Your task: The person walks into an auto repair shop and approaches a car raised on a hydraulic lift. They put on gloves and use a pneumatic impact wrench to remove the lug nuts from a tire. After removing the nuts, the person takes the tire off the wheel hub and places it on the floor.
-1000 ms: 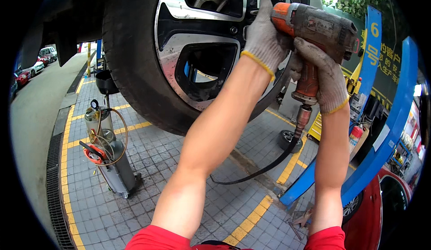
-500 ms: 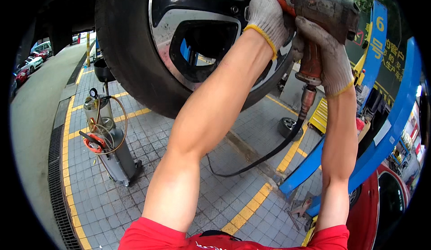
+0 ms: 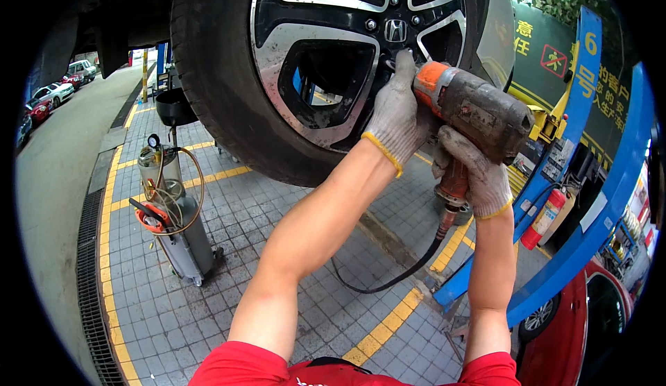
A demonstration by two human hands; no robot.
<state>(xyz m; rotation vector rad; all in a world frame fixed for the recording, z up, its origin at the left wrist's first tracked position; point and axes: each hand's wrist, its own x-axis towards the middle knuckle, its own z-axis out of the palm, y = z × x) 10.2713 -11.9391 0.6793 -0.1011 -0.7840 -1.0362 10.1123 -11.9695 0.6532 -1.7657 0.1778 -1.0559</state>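
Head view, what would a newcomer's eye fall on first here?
The big wheel dominates the upper centre. Just right of centre, the right hand grips an orange and dark power wrench, with the left hand at its front end. A grey tank stands at the left.

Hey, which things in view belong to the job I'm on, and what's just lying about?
Part of the job, it seems:
power wrench, its handle in your right hand
black hose on its handle
wheel, by your left hand

Apparently just around:
grey wheeled tank
fire extinguisher
red car
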